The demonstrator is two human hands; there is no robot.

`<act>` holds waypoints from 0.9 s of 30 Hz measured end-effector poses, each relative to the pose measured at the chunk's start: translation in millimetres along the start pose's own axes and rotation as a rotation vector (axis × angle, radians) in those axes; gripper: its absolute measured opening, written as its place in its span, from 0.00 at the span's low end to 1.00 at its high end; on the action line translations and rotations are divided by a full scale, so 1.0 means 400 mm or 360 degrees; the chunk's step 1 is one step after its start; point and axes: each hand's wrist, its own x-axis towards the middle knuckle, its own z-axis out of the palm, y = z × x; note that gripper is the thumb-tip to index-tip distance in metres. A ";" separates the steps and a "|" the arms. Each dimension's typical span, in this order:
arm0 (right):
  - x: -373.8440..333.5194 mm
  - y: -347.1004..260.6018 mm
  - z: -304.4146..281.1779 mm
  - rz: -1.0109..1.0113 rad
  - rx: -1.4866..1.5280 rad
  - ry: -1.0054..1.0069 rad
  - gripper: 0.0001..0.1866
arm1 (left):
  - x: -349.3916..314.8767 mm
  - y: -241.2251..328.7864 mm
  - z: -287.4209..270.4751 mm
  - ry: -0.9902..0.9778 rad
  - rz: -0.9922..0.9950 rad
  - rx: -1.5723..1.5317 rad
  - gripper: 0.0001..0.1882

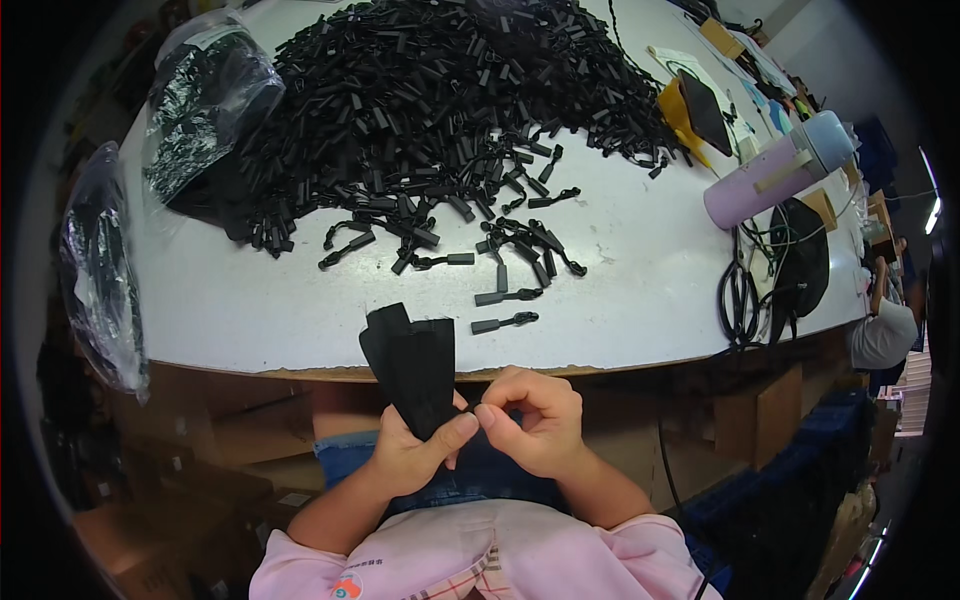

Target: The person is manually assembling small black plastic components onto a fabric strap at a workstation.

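Observation:
My left hand point(412, 458) is closed around a bundle of flat black strips point(412, 370), which fans upward past the table's near edge. Close beside it, my right hand point(542, 425) pinches with thumb and forefinger against the left thumb. Whatever lies in that pinch is too small and covered to make out. On the white table point(620, 300) ahead, two black zipper pulls point(505, 323) lie apart, nearest to my hands. Behind them comes a loose cluster of similar pulls point(535, 245), then a large heap of them point(430, 90) across the far side.
Clear plastic bags point(205, 110) of black items lie at the left. On the right stand a pink bottle point(770, 170) with a blue lid, coiled black cables point(738, 300) and a yellow holder point(683, 118) by a dark tablet. A cardboard box point(760, 415) sits below the table.

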 end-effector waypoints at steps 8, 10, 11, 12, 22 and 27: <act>-0.007 0.009 0.007 0.0021 0.0075 -0.0009 0.01 | 0.003 0.006 0.025 0.0183 0.0462 0.0323 0.05; -0.016 0.014 0.008 0.0141 0.0286 0.0029 0.02 | 0.006 0.006 0.020 0.0206 0.0637 0.0575 0.06; -0.021 0.014 0.008 0.0480 0.0654 0.0034 0.02 | 0.015 0.007 0.008 0.0032 0.0992 0.0921 0.08; -0.026 0.015 0.007 0.0818 0.1022 0.0043 0.02 | 0.023 0.008 0.002 -0.0150 0.1347 0.1261 0.12; 0.078 0.017 -0.073 -0.0454 -0.1972 0.0238 0.10 | 0.013 0.008 0.012 0.0155 -0.0119 -0.0304 0.10; 0.061 0.003 -0.047 -0.0126 -0.0903 0.0231 0.04 | 0.017 0.006 0.028 0.0411 0.0067 0.0218 0.07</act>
